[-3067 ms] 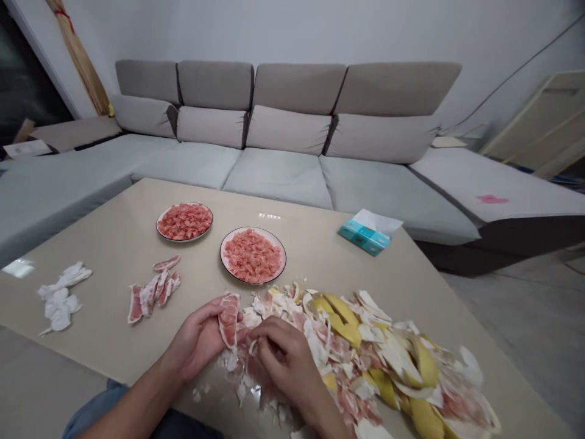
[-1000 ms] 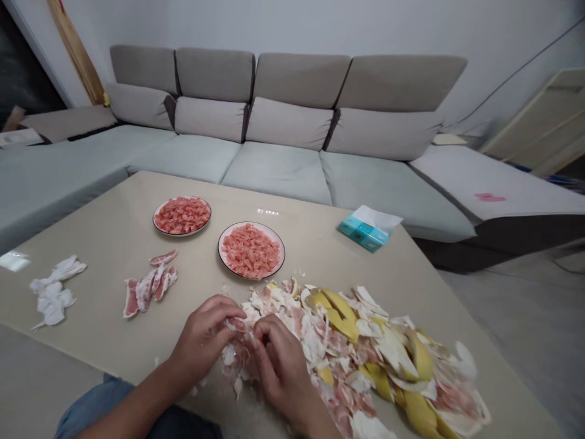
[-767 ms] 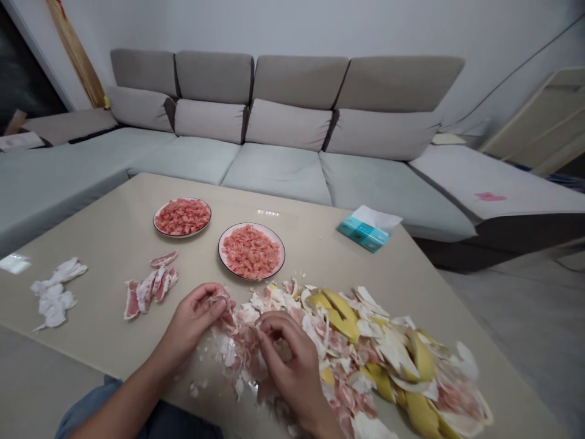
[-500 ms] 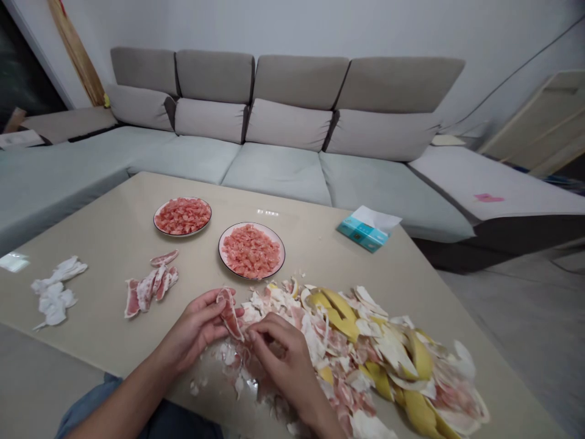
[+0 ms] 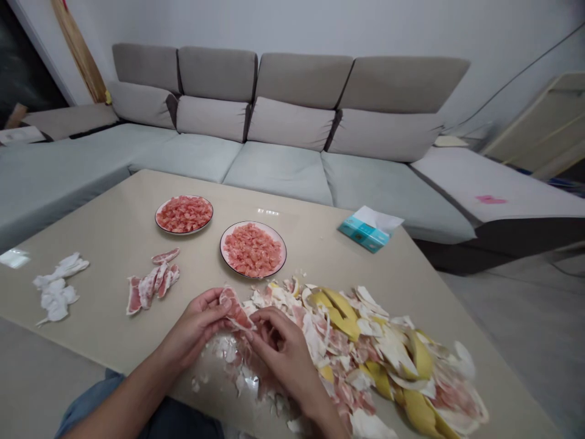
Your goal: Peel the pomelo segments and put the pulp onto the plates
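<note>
Between my two hands is a pomelo segment with pink flesh and pale membrane. My left hand grips its upper left end between thumb and fingers. The thumb and forefinger of my right hand pinch at its lower right edge. Beyond my hands stands a plate heaped with pink pomelo pulp. A second plate farther left bears more pulp. Several unpeeled segments lie on the table to the left of my left hand.
A wide heap of yellow rind, white pith and membrane spreads to the right. Crumpled tissues lie at the left, and a blue tissue pack at the far right of the table. A grey sofa runs along behind.
My right hand has come up to the segment's lower edge. The segment has turned so that more of its pink face shows. My left hand keeps its grip.
</note>
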The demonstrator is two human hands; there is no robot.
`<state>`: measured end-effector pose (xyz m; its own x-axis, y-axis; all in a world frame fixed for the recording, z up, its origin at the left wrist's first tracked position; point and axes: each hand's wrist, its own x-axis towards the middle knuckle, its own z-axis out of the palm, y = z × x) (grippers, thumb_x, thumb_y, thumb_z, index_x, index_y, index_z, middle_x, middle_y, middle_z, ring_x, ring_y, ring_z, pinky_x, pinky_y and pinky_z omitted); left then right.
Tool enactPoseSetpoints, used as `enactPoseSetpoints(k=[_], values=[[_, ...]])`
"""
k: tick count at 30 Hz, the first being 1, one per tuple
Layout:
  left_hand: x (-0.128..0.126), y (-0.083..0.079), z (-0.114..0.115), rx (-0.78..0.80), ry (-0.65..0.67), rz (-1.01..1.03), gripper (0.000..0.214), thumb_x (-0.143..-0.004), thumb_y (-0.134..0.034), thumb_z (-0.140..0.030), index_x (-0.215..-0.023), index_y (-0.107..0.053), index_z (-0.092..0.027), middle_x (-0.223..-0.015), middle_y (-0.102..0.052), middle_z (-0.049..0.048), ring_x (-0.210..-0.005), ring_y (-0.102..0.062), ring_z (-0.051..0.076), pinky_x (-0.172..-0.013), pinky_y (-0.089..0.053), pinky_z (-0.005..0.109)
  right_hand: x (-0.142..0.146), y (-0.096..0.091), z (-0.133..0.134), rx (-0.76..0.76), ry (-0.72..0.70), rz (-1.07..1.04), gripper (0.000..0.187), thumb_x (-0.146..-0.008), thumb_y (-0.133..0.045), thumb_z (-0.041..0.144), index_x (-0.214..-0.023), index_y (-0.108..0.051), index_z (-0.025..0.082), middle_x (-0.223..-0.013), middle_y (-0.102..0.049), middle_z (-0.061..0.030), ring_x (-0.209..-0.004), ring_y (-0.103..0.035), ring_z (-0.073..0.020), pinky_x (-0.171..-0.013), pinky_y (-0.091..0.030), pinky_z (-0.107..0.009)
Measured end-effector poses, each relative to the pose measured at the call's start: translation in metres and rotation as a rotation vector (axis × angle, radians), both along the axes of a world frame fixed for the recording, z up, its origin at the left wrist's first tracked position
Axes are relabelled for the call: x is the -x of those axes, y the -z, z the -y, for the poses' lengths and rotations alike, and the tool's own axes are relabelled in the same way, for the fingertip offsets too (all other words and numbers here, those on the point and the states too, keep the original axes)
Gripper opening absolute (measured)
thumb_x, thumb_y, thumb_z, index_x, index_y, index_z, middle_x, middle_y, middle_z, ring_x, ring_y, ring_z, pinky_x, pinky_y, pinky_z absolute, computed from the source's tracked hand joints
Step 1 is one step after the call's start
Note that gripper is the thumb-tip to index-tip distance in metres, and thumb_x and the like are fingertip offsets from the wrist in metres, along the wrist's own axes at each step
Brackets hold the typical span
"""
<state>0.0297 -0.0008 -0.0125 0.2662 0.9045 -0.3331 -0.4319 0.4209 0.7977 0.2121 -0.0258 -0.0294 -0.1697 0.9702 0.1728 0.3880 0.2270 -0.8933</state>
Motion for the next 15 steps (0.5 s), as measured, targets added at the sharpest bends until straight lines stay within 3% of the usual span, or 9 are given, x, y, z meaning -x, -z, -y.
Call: enactPoseSetpoints(k=[4,9,15], values=[[0.0009,-0.0002,0.0021,0.016,0.014,0.008,0.019,-0.077,-0.073,-0.024,-0.087,-0.06,-0.017,-0.082,-0.062,0.0005,-0.079,-0.064,0.014,-0.079,-0.052,0.029,-0.0002,0.001,0.0002,0.045,0.069,-0.064,0.015,-0.086,-0.06,0.03,-0.091,-0.071,0.021,-0.076,-0.07,-0.0028,-0.063,-0.059,-0.0161,-0.057,-0.045,-0.026],[0.0005,-0.0035,0.0058,0.024,0.11,-0.09,0.034,-0.074,-0.075,-0.027,-0.103,-0.058,-0.022,-0.09,-0.063,0.0004,-0.082,-0.065,0.016,-0.078,-0.053,0.032,-0.0024,-0.0039,-0.0006,-0.012,0.081,-0.145,0.017,-0.088,-0.058,0.03,-0.087,-0.073,0.021,-0.085,-0.072,-0.0057,-0.078,-0.065,-0.0202,-0.07,-0.051,-0.03],[-0.0029,0.001,0.0044,-0.25,0.177,-0.464,0.024,-0.072,-0.075,-0.03,-0.091,-0.068,-0.016,-0.087,-0.071,0.0052,-0.08,-0.065,0.018,-0.073,-0.05,0.027,-0.0034,-0.0012,-0.0008,-0.128,0.052,-0.112,0.015,-0.088,-0.059,0.021,-0.094,-0.073,0.024,-0.088,-0.07,-0.006,-0.084,-0.064,-0.0198,-0.074,-0.051,-0.032]])
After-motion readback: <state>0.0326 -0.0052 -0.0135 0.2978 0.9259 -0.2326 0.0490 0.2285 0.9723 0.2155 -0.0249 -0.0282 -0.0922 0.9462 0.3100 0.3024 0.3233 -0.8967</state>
